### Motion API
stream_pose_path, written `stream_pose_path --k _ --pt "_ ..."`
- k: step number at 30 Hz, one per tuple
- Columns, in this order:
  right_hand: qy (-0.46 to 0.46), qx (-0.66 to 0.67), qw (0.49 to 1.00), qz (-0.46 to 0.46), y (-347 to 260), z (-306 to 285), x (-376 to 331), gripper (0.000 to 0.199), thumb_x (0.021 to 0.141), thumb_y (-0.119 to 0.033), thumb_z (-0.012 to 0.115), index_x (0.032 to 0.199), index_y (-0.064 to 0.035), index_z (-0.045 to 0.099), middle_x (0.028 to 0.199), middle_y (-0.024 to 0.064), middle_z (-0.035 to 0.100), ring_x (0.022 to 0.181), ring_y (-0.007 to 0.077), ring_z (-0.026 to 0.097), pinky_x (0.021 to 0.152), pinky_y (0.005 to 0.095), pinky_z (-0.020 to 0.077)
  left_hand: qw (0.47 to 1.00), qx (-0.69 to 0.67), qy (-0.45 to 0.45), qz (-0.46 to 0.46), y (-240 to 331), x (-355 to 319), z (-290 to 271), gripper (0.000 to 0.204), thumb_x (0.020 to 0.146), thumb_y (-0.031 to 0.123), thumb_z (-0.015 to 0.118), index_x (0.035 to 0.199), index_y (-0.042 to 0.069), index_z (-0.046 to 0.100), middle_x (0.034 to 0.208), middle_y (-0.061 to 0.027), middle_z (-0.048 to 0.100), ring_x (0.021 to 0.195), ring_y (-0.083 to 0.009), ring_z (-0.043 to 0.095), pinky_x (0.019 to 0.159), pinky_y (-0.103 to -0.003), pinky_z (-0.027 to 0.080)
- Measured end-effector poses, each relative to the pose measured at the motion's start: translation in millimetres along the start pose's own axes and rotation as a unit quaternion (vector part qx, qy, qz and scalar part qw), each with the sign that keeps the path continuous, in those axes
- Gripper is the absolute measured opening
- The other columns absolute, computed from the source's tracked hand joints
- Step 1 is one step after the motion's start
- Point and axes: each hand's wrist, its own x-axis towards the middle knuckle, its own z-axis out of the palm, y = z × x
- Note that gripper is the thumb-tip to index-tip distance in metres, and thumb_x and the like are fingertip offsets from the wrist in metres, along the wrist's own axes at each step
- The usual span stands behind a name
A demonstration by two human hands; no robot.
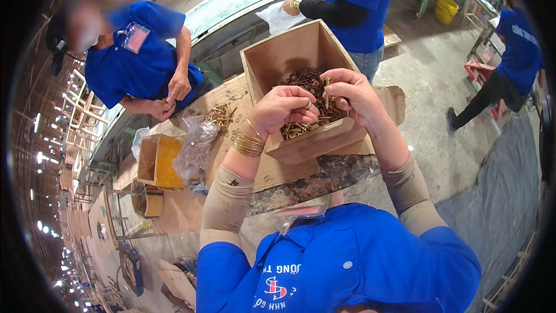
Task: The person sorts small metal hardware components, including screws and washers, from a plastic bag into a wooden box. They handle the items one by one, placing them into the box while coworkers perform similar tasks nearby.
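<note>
My right hand (pixel 354 95) pinches a brass-coloured bolt (pixel 327 91) upright between thumb and fingertips, over a large open wooden box (pixel 301 152). Beside it, my left hand (pixel 285 108) is closed, its fingers curled; a small dark metal ring (pixel 308 105), like a washer, shows at the fingertips. Both hands hover above a heap of brass-coloured and brown bolts (pixel 307 127) inside the box. My hands hide part of that heap. Gold bangles (pixel 248 143) circle my left wrist.
Loose bolts (pixel 220 115) lie on the wooden tabletop (pixel 229 165) left of the box. Nearby are a plastic bag of small parts (pixel 196 149) and a small divided wooden box (pixel 156 162). Co-workers in blue shirts stand at left (pixel 139 58) and across the table (pixel 359 6); another person (pixel 515 52) is farther right.
</note>
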Motion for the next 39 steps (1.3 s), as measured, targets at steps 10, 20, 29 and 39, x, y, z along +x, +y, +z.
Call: stream_pose_path --k 10,20,29,39 --pt "0.025 -0.221 0.965 -0.141 15.9 17.5 7.1 0.015 0.073 -0.006 0.062 0.088 -0.0031 0.059 0.065 -0.0021 0.056 0.052 -0.0006 0.045 0.042 0.0143 0.0332 0.998 -0.061 0.019 0.03 -9.9 -0.7 -3.1 0.015 0.086 0.005 0.046 0.096 -0.005 0.051 0.086 -0.0161 0.059 0.077 -0.0211 0.062 0.07 -0.027 0.053" --pt "-0.001 -0.444 0.822 -0.355 21.6 24.5 -4.7 0.01 0.069 -0.001 0.059 0.079 -0.0027 0.058 0.071 0.0145 0.057 0.065 0.0299 0.058 0.056 0.0327 0.0463 0.995 -0.036 0.064 0.06 -13.1 -8.4 -0.6 0.016 0.082 -0.003 0.045 0.095 -0.009 0.05 0.093 -0.0169 0.057 0.085 -0.0255 0.06 0.077 -0.03 0.052" --pt "-0.079 -0.663 0.682 -0.298 15.8 37.4 -10.2 0.01 0.065 -0.009 0.06 0.073 -0.0019 0.059 0.073 0.0146 0.061 0.07 0.0294 0.061 0.061 0.0363 0.0493 0.998 -0.013 0.042 0.035 -26.5 -1.8 -9.7 0.013 0.081 -0.003 0.044 0.089 -0.005 0.053 0.083 -0.0114 0.059 0.072 -0.0177 0.062 0.066 -0.026 0.054" --pt "-0.1 -0.667 0.684 -0.279 9.8 24.3 4.0 0.008 0.064 -0.008 0.061 0.069 -0.0023 0.059 0.069 0.0151 0.059 0.069 0.0312 0.059 0.061 0.0394 0.047 0.998 -0.009 0.043 0.042 -18.1 4.3 -1.8 0.013 0.082 -0.001 0.046 0.09 -0.005 0.055 0.089 -0.0128 0.06 0.082 -0.0202 0.06 0.078 -0.033 0.052"
